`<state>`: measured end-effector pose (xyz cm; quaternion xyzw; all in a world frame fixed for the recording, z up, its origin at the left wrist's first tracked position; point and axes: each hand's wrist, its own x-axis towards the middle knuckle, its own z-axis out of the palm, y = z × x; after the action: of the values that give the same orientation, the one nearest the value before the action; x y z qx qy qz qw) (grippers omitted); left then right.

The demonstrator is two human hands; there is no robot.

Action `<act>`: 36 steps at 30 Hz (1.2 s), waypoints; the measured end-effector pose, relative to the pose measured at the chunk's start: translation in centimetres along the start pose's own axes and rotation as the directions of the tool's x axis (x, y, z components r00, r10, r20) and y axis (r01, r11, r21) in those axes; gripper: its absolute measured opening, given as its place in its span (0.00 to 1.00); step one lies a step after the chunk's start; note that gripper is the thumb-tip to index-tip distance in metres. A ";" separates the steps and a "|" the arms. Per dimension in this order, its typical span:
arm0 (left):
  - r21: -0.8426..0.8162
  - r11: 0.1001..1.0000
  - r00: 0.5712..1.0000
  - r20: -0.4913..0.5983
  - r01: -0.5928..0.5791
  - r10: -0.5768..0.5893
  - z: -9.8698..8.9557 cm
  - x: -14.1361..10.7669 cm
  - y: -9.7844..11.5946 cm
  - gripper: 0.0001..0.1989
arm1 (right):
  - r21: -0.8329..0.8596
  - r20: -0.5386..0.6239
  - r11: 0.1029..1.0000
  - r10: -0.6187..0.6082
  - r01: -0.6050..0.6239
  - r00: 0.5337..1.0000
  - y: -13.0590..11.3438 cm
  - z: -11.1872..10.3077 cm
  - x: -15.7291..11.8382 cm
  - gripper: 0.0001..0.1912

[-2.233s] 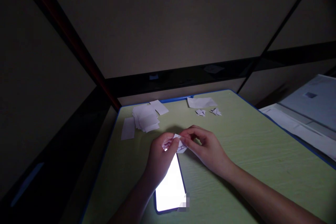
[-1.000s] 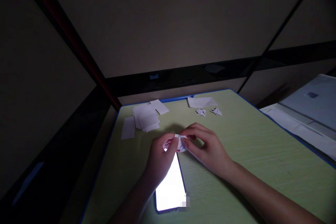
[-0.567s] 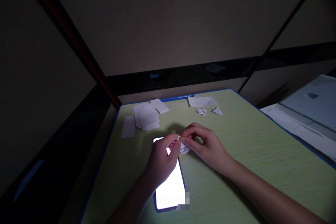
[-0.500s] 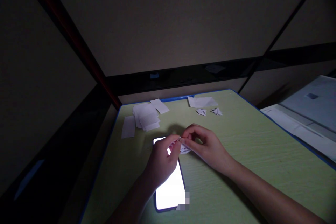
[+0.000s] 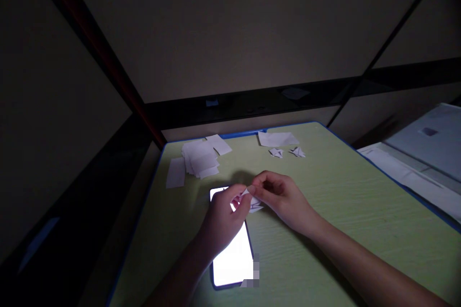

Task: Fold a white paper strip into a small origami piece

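A small folded white paper (image 5: 256,205) is pinched between my two hands, partly hidden by the fingers. My left hand (image 5: 225,216) grips it from the left with thumb and fingertips, above the upper part of a lit phone (image 5: 234,261). From the right, my right hand (image 5: 283,196) pinches the paper's top edge between thumb and index finger. Beyond the hands lie two folded paper pieces, one on the left (image 5: 276,153) and one on the right (image 5: 297,152).
Several loose white paper slips (image 5: 200,157) overlap at the table's back left. Another white sheet (image 5: 278,139) lies by the back edge. The green table (image 5: 342,192) has a blue rim and stands against a panelled wall (image 5: 234,33). A pale flat surface (image 5: 428,139) is at the right.
The fingertips have shifted slightly on the folded paper, and more of its white surface shows between them. My right hand sits slightly further right; the phone and other papers stay put.
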<state>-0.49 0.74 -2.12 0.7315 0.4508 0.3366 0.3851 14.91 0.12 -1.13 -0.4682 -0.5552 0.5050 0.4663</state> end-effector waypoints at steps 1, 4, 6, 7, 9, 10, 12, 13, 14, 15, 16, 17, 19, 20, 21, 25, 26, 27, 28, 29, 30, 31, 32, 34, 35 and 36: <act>-0.002 1.000 1.000 -0.005 0.007 -0.007 0.0 0.0 0.0 0.09 | -0.004 0.000 1.000 -0.004 0.004 1.000 0.0 0.0 0.0 0.10; -0.031 0.999 0.999 -0.015 0.027 -0.028 0.0 0.1 -0.1 0.09 | -0.039 -0.002 0.999 -0.018 0.018 1.000 -0.1 0.0 0.0 0.10; -0.055 0.998 0.999 -0.008 0.035 -0.036 0.0 0.2 -0.2 0.09 | -0.085 -0.013 0.996 -0.031 0.030 0.999 -0.2 0.1 0.0 0.09; -0.060 0.998 0.999 -0.005 0.036 -0.037 0.0 0.2 -0.2 0.09 | -0.107 -0.021 0.994 -0.037 0.034 0.999 -0.2 0.2 0.0 0.09; -0.047 0.998 0.999 -0.005 0.037 -0.038 -0.1 0.1 -0.3 0.09 | -0.136 -0.033 0.990 -0.040 0.035 0.999 -0.1 0.3 0.0 0.10; -0.035 0.999 0.999 -0.009 0.035 -0.036 -0.1 0.1 -0.3 0.09 | -0.136 -0.037 0.990 -0.037 0.031 0.999 -0.1 0.3 0.0 0.10; -0.023 0.999 0.999 -0.026 0.028 -0.029 -0.1 0.0 -0.2 0.09 | -0.121 -0.040 0.992 -0.025 0.020 0.999 0.0 0.3 0.0 0.10; -0.023 0.999 0.999 -0.038 0.023 -0.024 -0.2 -0.1 -0.2 0.09 | -0.111 -0.039 0.994 -0.020 0.016 0.999 0.0 0.3 0.0 0.10; -0.024 1.000 0.998 -0.052 0.019 -0.020 -0.2 -0.1 -0.1 0.09 | -0.100 -0.037 0.995 -0.014 0.010 0.999 0.0 0.3 0.0 0.10; -0.023 1.000 0.998 -0.064 0.014 -0.015 -0.2 -0.2 0.0 0.09 | -0.090 -0.030 0.996 -0.008 0.006 1.000 0.1 0.2 0.0 0.09; -0.017 1.000 0.997 -0.072 0.008 -0.009 -0.3 -0.2 0.0 0.08 | -0.084 -0.020 0.996 -0.003 0.001 1.000 0.1 0.2 0.0 0.09; -0.008 1.000 0.997 -0.074 0.001 -0.001 -0.3 -0.2 0.1 0.08 | -0.080 -0.006 0.997 0.003 -0.004 1.000 0.1 0.1 0.0 0.09; 0.002 1.000 0.998 -0.067 -0.014 0.014 -0.3 -0.2 0.2 0.08 | -0.080 0.018 0.997 0.010 -0.008 1.000 0.1 0.0 -0.1 0.10; -0.002 1.000 0.998 -0.065 -0.016 0.016 -0.4 -0.2 0.3 0.09 | -0.082 0.023 0.997 0.008 -0.006 1.000 0.1 0.0 -0.1 0.10; -0.013 1.000 0.998 -0.064 -0.011 0.010 -0.4 -0.1 0.4 0.09 | -0.085 0.023 0.996 0.003 -0.001 1.000 0.1 0.0 -0.1 0.10; -0.124 0.990 0.992 -0.099 0.065 -0.078 -0.5 0.3 0.8 0.09 | -0.060 0.004 0.998 -0.030 0.030 1.000 0.1 0.2 -0.1 0.10; -0.161 0.983 0.989 -0.105 0.089 -0.106 -0.5 0.3 0.8 0.09 | -0.040 0.006 0.998 -0.038 0.038 0.999 0.1 0.3 -0.1 0.10; -0.194 0.975 0.986 -0.106 0.109 -0.132 -0.5 0.4 0.9 0.10 | -0.018 0.008 0.999 -0.045 0.045 0.999 0.1 0.3 -0.1 0.10; -0.219 0.968 0.983 -0.102 0.125 -0.150 -0.5 0.4 0.9 0.10 | 0.002 0.008 0.999 -0.053 0.053 0.999 0.1 0.4 -0.1 0.11; -0.232 0.964 0.983 -0.094 0.131 -0.156 -0.5 0.4 0.9 0.10 | 0.017 0.003 0.998 -0.059 0.059 0.998 0.2 0.4 -0.1 0.11; -0.227 0.966 0.985 -0.087 0.127 -0.150 -0.4 0.4 0.8 0.10 | 0.029 -0.008 0.998 -0.063 0.063 0.998 0.2 0.4 -0.1 0.10; -0.209 0.972 0.988 -0.084 0.112 -0.132 -0.3 0.3 0.6 0.10 | 0.041 -0.022 0.997 -0.066 0.067 0.998 0.3 0.5 -0.1 0.09; -0.172 0.981 0.991 -0.082 0.089 -0.104 -0.2 0.2 0.5 0.10 | 0.050 -0.036 0.996 -0.072 0.074 0.997 0.3 0.5 0.0 0.08; -0.087 0.996 0.993 -0.109 0.035 -0.044 -0.1 0.1 0.2 0.09 | 0.063 -0.064 0.994 -0.087 0.092 0.994 0.4 0.5 0.0 0.06; -0.052 0.999 0.991 -0.133 0.006 -0.013 0.0 0.0 0.0 0.07 | 0.067 -0.073 0.993 -0.096 0.101 0.993 0.4 0.5 0.0 0.06; -0.026 0.999 0.986 -0.163 -0.025 0.020 -0.1 -0.1 -0.1 0.07 | 0.070 -0.075 0.992 -0.102 0.107 0.992 0.3 0.5 0.1 0.06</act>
<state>-0.60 0.71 -2.16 0.7011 0.4677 0.4059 0.3535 14.45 0.14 -1.48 -0.4387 -0.5430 0.4830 0.5286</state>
